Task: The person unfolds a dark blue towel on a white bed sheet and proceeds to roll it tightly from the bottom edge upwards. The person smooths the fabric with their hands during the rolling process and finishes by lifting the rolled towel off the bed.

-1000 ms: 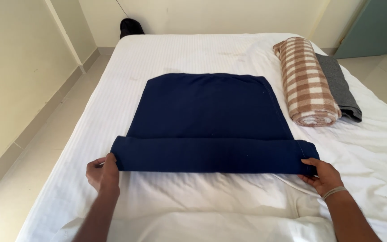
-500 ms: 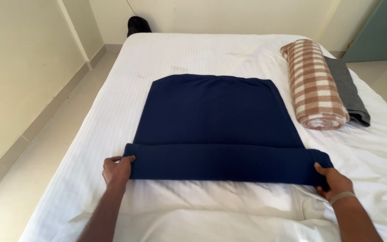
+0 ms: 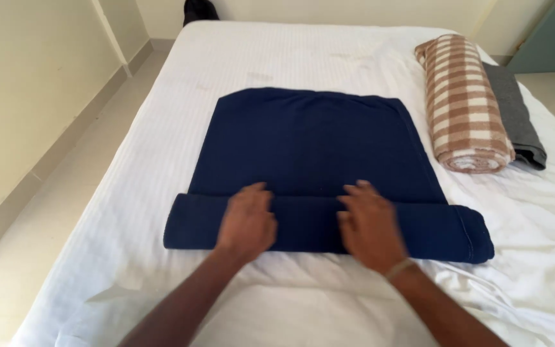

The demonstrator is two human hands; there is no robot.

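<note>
Both hands have been shifted inward from the ends of the rolled edge: the left hand [image 3: 246, 222] and right hand [image 3: 369, 226] are now laid flat, fingers spread and gripping nothing, on the middle of the roll of the navy blanket [image 3: 316, 151], seemingly to press it evenly. Beyond the roll, the blanket's unrolled part is spread on the white bed [image 3: 162, 128]. Right of the blanket, a checked rolled towel [image 3: 464, 103] is placed against a grey folded cloth [image 3: 515, 115].
</note>
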